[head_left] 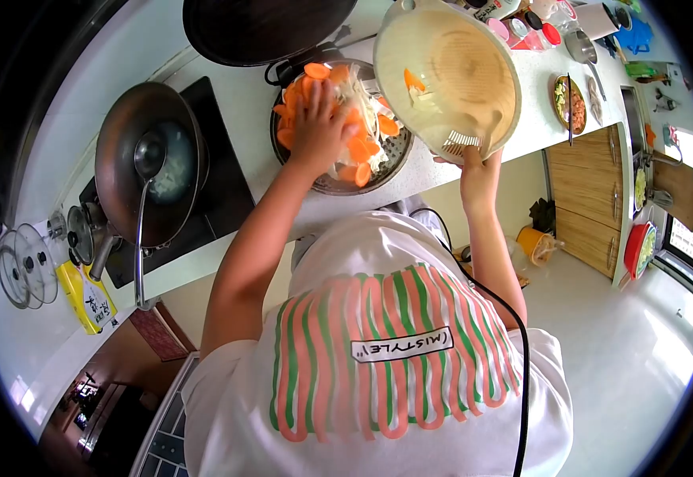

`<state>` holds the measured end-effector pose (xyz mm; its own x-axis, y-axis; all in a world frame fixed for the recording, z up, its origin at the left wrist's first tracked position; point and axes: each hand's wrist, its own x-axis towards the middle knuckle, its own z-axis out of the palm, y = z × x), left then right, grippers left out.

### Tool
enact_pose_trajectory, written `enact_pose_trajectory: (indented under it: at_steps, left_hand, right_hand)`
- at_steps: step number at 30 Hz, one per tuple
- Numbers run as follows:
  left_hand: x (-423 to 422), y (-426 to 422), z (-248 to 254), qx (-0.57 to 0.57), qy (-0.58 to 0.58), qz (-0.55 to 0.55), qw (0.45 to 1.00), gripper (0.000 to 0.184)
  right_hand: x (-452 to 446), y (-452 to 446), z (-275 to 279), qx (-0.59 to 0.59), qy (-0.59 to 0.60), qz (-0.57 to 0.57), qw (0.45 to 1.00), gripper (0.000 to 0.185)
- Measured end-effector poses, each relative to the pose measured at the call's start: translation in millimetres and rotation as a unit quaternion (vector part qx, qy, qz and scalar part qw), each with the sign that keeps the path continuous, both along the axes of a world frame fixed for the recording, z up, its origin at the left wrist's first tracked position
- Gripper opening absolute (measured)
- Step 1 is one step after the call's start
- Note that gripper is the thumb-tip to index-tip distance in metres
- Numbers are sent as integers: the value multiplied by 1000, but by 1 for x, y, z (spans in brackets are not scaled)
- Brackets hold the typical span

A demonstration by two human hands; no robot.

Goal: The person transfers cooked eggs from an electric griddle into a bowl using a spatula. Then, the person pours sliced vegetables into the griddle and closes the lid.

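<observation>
My left hand [320,131] lies with fingers spread on a heap of orange carrot slices [358,149] and pale thin strips [357,95]. The heap sits in a round dark electric pan [398,155] on the counter. My right hand [482,163] grips the rim of a cream-coloured draining basin [410,48], tilted up beside the pan with its inside facing me. One carrot piece [414,81] and a few pale bits cling inside the basin. Slots [462,141] show near its rim, by my right hand.
The pan's dark lid [267,28] stands raised behind it. At left, a wok [108,151] with a ladle [150,155] and cloudy liquid sits on a black cooktop [219,159]. A plate of chopped food [569,103], jars [549,34] and a small saucepan [579,46] stand at right.
</observation>
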<state>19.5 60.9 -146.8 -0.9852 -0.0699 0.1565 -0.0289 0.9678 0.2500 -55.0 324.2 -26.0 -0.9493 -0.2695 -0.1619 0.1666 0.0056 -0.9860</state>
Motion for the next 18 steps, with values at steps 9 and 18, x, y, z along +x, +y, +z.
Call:
enact_pose_trajectory:
  at_steps: [9,18]
  left_hand:
    - [15,0,25,97,24,-109,989,60]
    - [12,-7,62,67,291,-85,951,45]
  right_hand:
    - [-6,-25,-12,255,268,88,925,96]
    - [-22,-46,-46,195,232,90,949,83]
